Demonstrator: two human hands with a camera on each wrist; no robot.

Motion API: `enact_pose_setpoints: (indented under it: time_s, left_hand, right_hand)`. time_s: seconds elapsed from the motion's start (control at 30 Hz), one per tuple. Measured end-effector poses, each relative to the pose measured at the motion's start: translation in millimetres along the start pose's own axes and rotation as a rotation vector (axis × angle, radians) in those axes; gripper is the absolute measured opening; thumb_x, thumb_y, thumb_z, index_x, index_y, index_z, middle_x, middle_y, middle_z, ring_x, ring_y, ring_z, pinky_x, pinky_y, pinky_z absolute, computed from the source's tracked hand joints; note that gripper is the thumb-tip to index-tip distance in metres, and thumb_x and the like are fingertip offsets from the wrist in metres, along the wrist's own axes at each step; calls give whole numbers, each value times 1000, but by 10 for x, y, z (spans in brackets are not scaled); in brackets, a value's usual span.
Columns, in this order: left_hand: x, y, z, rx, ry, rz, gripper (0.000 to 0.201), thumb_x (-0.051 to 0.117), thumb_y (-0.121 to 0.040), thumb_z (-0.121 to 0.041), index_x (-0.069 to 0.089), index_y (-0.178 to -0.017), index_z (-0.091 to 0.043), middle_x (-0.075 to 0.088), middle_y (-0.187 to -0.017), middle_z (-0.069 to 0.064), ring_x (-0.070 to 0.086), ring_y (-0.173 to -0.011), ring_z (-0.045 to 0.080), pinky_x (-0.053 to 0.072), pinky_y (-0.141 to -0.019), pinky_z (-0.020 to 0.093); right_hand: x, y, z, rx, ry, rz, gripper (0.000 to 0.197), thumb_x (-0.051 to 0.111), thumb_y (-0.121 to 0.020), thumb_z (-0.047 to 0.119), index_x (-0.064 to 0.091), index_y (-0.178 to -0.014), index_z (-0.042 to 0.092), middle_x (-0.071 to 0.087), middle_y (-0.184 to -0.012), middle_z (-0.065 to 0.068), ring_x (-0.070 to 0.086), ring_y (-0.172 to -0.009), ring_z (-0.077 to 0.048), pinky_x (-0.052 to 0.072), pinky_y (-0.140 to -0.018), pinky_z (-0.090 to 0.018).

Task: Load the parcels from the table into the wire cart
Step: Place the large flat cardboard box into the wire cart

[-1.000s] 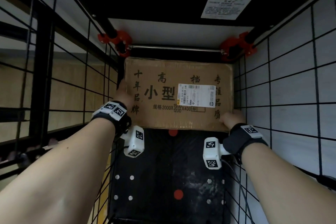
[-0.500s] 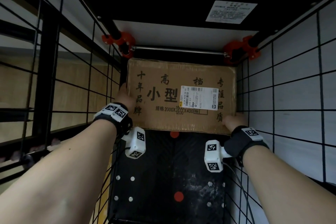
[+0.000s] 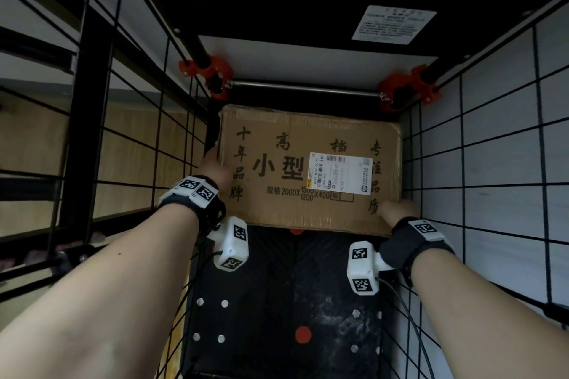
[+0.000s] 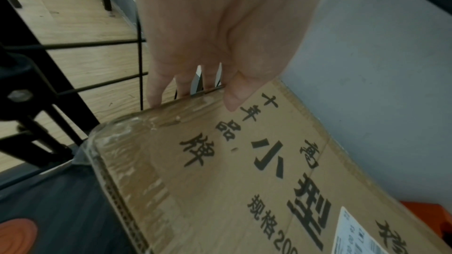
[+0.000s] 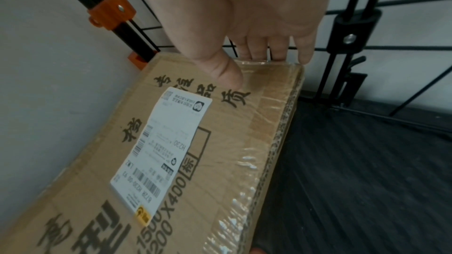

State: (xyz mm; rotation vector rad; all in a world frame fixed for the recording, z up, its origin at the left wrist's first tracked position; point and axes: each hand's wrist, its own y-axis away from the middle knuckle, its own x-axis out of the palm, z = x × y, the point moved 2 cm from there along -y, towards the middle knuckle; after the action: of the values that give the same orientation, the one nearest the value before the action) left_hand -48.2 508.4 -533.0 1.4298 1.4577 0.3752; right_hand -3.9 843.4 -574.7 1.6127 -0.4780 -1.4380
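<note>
A flat brown cardboard parcel (image 3: 295, 163) with black printed characters and a white shipping label (image 3: 340, 172) lies level at the far end of the black wire cart (image 3: 147, 138). My left hand (image 3: 215, 168) grips its left edge, thumb on top and fingers down the side (image 4: 156, 92). My right hand (image 3: 397, 209) grips the near right corner the same way, thumb on the top face (image 5: 227, 74). In the wrist views the parcel (image 4: 244, 171) (image 5: 195, 142) sits just above the cart's dark floor (image 5: 367, 171); whether it touches the floor I cannot tell.
Wire grid walls (image 3: 480, 163) close in on both sides. Orange clamps (image 3: 209, 71) hold a steel bar (image 3: 304, 88) across the far end, under a black tabletop carrying a white sticker (image 3: 392, 24). The cart floor (image 3: 277, 301) has red dots and bolt heads. Wooden flooring (image 4: 80, 22) lies outside.
The parcel and both hands have stayed almost where they were at the cart's far end; only the head view has shifted slightly.
</note>
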Motion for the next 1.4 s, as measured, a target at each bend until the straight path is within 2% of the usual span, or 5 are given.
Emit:
enact_pose_setpoints:
  time_s: [0.3,0.5,0.67,0.9,1.4]
  left_hand:
    - [42,29,106,-68,-12,24,59,49,-94,-4,26,-148,-7,44,-141,20,47,-123,36,42,-102,45]
    - [9,170,-36,25,-24,-77,58,44,-96,-2,24,-149,-10,43,-143,17,46,-126,32,39,-89,30]
    - [-117,493,-340,116,-151,-79,50,46,-95,-9,35,-144,-12,51,-134,16,53,-117,32,42,-87,30]
    - [-375,1179,-776,304,-432,-116,60,52,-93,-22,29,-149,-20,36,-150,9,42,-133,30,39,-106,43]
    - [-1706,3310,-1251,854,-788,-342,58,50,-91,-24,30,-146,-20,30,-152,0,23,-142,20,21,-114,47]
  right_hand:
    - [-22,32,-31,-5,0,11,46,45,-92,9,42,-136,-3,53,-132,-20,56,-101,-30,43,-79,-30]
    - [-37,191,47,-102,-8,-36,53,47,-88,10,39,-139,2,50,-136,-18,51,-120,-34,43,-103,-42]
    - [-134,622,249,-300,159,-61,18,42,-92,11,45,-75,17,59,-110,-16,52,-88,-23,39,-72,-27]
    - [-484,1722,647,-494,357,-67,52,42,-94,18,35,-145,19,45,-143,-9,46,-127,-31,44,-101,-36]
    - [-841,4616,817,-817,461,-301,54,39,-92,17,35,-146,25,31,-153,0,24,-142,-27,26,-114,-45]
